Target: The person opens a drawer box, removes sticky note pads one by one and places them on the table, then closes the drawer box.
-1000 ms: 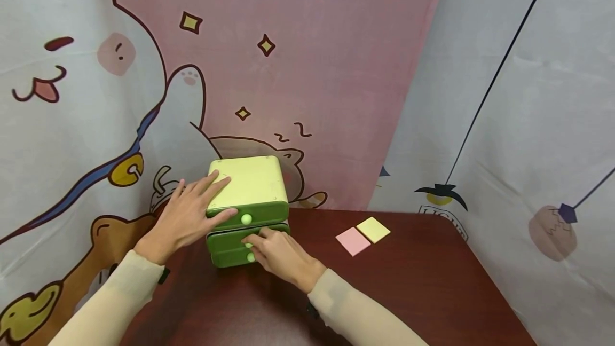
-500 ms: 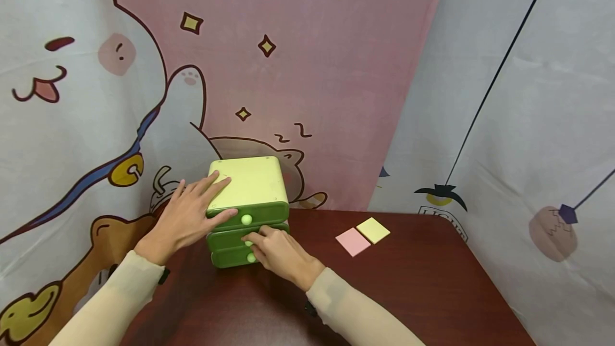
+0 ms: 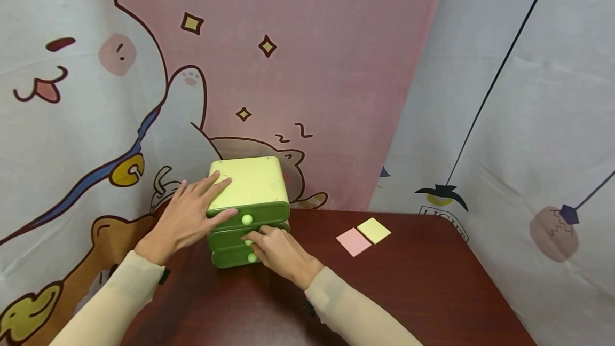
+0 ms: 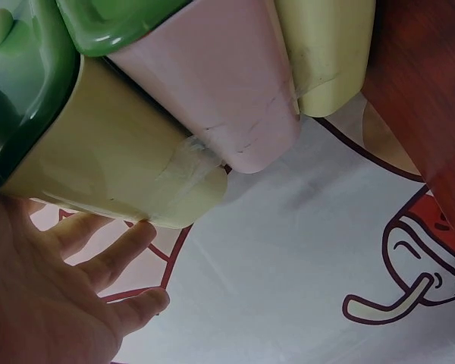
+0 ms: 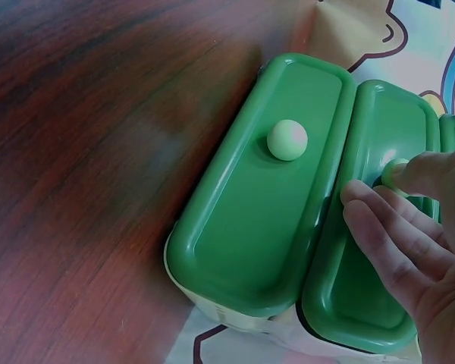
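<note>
A small drawer cabinet (image 3: pixel 250 180) with a pale yellow top and three green drawer fronts stands against the printed backdrop. My left hand (image 3: pixel 184 218) lies over its upper left edge with the fingers spread. In the left wrist view, those fingers (image 4: pixel 121 254) reach along the cabinet's yellow upper section. My right hand (image 3: pixel 283 252) is at the middle drawer (image 5: pixel 364 296), pinching its light green round knob (image 5: pixel 394 174); the other fingers lie near the drawer front. All three fronts stand nearly in line. The bottom drawer (image 5: pixel 250 227) shows its own round knob (image 5: pixel 287 140).
A pink sticky-note pad (image 3: pixel 353 242) and a yellow one (image 3: pixel 373 230) lie side by side to the right of the cabinet on the dark red-brown table (image 3: pixel 423 276). A cartoon-printed cloth (image 3: pixel 326 68) hangs behind and to both sides.
The middle drawer has slid inward with my right hand at its knob. The dark gap above its front has closed up, and more of the bottom front shows. My left hand has stayed put.
</note>
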`<state>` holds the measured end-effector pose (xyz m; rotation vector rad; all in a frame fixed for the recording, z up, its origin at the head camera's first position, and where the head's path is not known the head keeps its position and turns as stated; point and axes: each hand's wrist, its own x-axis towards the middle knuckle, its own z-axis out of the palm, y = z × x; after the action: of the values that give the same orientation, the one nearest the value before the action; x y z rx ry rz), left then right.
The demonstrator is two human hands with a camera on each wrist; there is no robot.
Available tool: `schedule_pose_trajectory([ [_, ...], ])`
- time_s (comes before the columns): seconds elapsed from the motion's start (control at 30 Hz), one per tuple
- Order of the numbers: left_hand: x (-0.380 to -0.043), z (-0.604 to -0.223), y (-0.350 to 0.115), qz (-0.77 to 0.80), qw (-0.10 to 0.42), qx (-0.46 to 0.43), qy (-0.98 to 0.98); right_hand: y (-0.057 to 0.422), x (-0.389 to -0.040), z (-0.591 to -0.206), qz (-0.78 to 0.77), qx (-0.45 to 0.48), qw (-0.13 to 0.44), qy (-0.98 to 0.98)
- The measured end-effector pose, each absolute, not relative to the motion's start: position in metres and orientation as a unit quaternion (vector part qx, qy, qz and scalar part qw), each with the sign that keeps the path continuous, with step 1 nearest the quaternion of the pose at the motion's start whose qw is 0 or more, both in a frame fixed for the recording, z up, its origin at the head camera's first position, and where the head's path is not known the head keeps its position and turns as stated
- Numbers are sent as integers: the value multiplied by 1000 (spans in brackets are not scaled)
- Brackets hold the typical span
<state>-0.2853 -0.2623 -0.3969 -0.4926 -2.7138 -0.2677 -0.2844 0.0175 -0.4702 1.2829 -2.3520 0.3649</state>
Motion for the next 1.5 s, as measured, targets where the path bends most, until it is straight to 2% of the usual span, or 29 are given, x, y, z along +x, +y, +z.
schedule_pose_trajectory([
  [0.5,-285,-397,-262,-93,182,-170,-964,18,-284,-474,127,470,225,-844],
  [1.5,-286,-397,-262,-93,176,-168,-966,22,-274,-484,104,486,190,-847],
])
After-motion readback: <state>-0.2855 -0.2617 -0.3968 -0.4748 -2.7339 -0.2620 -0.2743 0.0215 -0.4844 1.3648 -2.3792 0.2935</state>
